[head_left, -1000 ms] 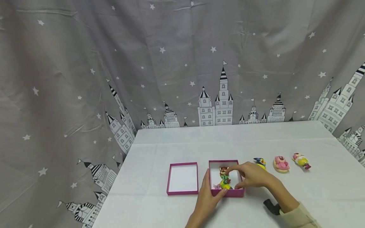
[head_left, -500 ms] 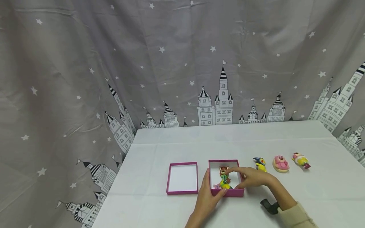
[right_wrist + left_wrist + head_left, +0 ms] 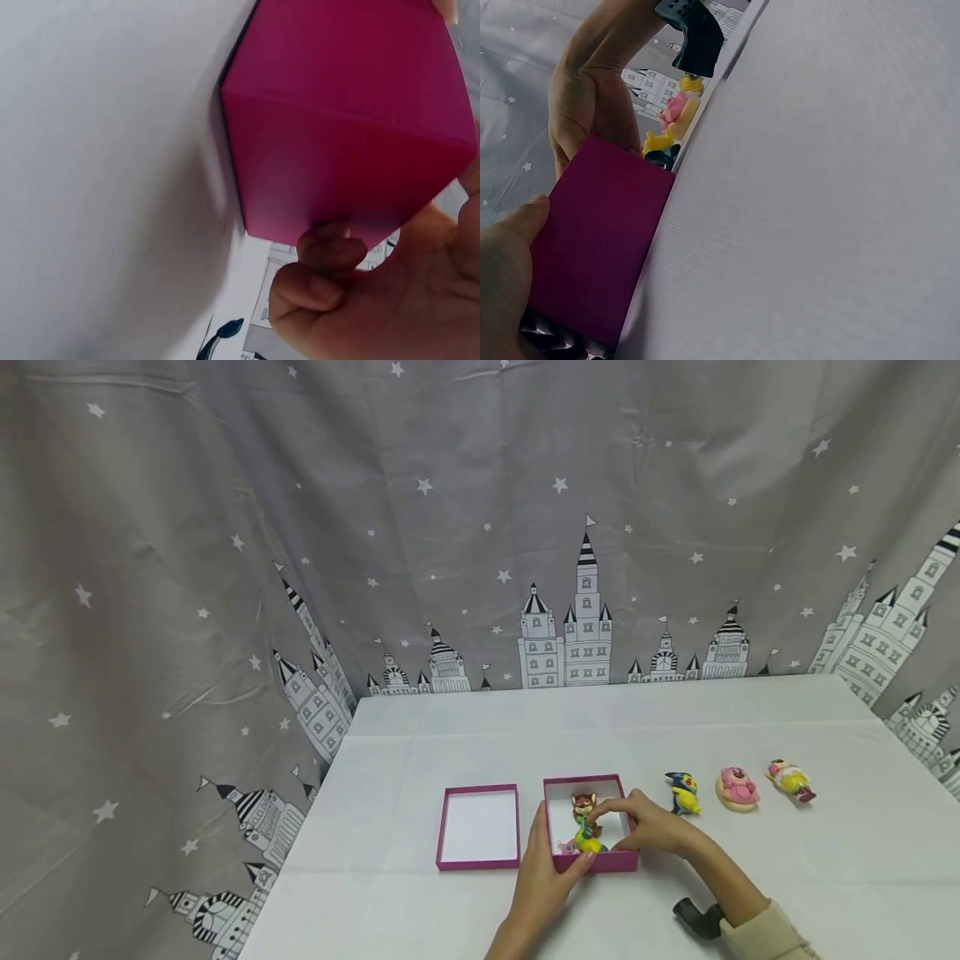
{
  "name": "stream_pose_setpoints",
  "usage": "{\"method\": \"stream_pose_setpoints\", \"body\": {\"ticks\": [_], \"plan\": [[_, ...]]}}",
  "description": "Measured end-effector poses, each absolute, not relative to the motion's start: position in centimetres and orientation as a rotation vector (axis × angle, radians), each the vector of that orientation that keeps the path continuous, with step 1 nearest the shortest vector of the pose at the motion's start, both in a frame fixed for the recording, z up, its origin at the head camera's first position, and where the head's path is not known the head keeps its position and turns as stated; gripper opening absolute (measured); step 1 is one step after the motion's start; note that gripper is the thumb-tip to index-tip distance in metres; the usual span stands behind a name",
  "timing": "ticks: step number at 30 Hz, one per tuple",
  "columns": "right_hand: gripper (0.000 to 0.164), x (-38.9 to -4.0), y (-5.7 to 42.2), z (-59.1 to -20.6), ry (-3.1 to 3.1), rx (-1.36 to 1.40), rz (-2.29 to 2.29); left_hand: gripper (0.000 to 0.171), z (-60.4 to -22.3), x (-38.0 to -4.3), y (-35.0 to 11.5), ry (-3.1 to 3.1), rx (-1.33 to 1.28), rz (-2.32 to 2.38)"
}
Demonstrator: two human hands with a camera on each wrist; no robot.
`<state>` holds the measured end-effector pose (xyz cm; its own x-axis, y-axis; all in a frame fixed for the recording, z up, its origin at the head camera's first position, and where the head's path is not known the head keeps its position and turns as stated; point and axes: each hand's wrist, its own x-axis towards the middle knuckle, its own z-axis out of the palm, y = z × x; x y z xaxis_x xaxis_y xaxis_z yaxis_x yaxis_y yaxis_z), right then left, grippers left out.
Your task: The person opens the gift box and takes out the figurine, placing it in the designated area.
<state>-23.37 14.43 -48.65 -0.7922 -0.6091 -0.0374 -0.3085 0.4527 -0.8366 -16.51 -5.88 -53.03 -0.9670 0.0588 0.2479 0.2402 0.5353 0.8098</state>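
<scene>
An open magenta box [image 3: 617,861] with a white inside stands on the table. A fox figurine [image 3: 584,808] in green and yellow lies in it, with a small pink figurine [image 3: 567,846] by its feet. My left hand [image 3: 542,875] grips the box at the front left, thumb on the front rim and fingers along the left wall. My right hand [image 3: 654,827] is at the right wall, its index fingertip over the rim at the fox figurine. In the right wrist view, curled fingers [image 3: 304,300] press the wall's outside.
Left of the box lies a shallow magenta-rimmed lid [image 3: 477,864], white inside up. To the right are a blue-and-yellow figurine [image 3: 683,794], a pink bear figurine [image 3: 738,789] and a pink-and-yellow figurine [image 3: 791,780]. A grey castle-print curtain [image 3: 465,527] hangs behind the table.
The box has shifted slightly left and turned a little, both hands on it. My right hand has moved left with it, uncovering more of the blue-and-yellow figurine.
</scene>
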Motion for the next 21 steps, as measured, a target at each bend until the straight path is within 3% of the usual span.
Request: {"method": "stream_pose_setpoints", "body": {"ticks": [21], "plan": [[0.039,-22.74,13.55,-48.70,2.533,-0.790,-1.187,0.095,-52.95,-16.42,-5.82,-2.579,-0.256,-1.387]]}}
